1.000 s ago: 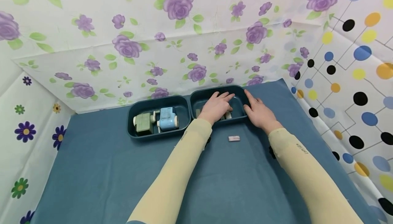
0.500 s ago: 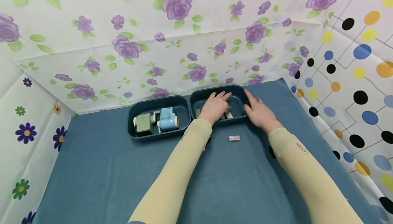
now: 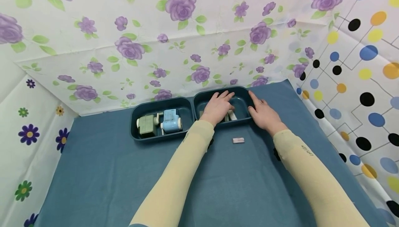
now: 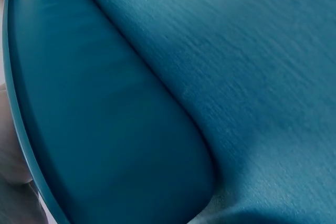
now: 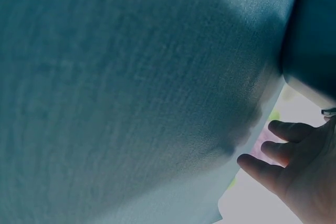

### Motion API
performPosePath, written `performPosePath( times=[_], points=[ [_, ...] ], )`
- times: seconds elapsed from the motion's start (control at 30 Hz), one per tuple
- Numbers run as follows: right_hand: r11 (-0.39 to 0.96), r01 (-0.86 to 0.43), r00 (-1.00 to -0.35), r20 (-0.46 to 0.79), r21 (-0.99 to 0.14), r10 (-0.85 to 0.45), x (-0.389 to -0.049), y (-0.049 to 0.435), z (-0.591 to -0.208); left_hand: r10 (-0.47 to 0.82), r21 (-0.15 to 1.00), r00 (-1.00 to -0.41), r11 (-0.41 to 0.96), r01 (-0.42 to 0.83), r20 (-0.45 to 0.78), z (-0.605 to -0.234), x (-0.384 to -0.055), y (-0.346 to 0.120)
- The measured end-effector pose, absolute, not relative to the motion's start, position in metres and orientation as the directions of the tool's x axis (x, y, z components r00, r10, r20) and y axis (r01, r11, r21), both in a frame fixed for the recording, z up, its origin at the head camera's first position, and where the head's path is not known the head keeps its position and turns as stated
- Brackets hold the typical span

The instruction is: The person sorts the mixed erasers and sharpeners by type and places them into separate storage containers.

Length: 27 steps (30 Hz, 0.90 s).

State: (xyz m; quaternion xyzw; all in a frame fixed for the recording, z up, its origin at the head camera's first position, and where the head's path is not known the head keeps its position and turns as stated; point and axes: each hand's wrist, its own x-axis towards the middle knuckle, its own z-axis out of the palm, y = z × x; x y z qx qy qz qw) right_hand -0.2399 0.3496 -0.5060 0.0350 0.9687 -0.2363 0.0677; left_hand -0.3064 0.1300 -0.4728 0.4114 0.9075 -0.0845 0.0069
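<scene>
In the head view, my left hand (image 3: 217, 108) reaches into the right-hand dark teal tray (image 3: 244, 119), its fingers spread and fairly straight. Under and beside it lie small items, among them a short white piece (image 3: 232, 115); the palm hides most of them. My right hand (image 3: 264, 114) rests at the right end of that tray, fingers extended along the rim. The right wrist view shows this hand (image 5: 304, 163) with its fingers apart beside the tray's end (image 5: 315, 30). Filling much of the left wrist view is the tray's outer wall (image 4: 115, 108).
A second teal tray (image 3: 134, 130) adjoins on the left, holding a green (image 3: 147, 125) and a blue (image 3: 170, 120) boxy device with white knobs, like hand-crank pencil sharpeners. A small pinkish-white block (image 3: 238, 140), like an eraser, lies on the blue cloth (image 3: 237, 182). Floral sheeting (image 3: 140, 71) stands behind.
My left hand has shifted slightly left inside the tray, and the white piece beside it shows a little more. The right hand stays at the tray's end.
</scene>
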Motion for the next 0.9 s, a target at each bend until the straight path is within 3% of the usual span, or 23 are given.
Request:
performPosePath(
  times=[0.37, 0.9],
  points=[
    [0.881, 0.118, -0.985, -0.166, -0.459, 0.046, -0.240, 0.348, -0.505, 0.733, -0.119, -0.675, 0.665, 0.737, -0.080, -0.471, -0.308, 0.120],
    [0.885, 0.089, -0.989, -0.148, -0.457, 0.024, -0.238, 0.350, -0.507, 0.749, 0.013, -0.661, 0.661, 0.750, 0.040, -0.472, -0.302, 0.102]
  ],
)
